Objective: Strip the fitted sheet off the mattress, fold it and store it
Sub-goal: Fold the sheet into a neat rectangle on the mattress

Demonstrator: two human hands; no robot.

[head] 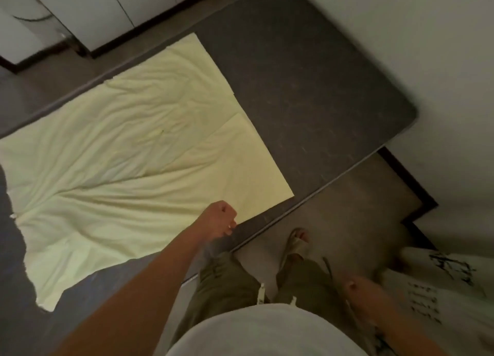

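Observation:
The pale yellow sheet (128,152) lies spread and wrinkled on a dark grey table top (307,88), folded into a rough rectangle with one corner near the table's front edge. Its left end hangs toward the table's left side. My left hand (219,218) is curled into a fist over the sheet's near edge, close to the table's front edge, and I see nothing held in it. Blurred, my right hand (354,287) hangs beside my right thigh, loosely curled and holding nothing.
White cabinet doors (107,11) stand beyond the table at the top left. A white wall (441,48) runs along the right. A white cloth with black markings (438,283) is at the lower right, by my sandalled foot (298,242).

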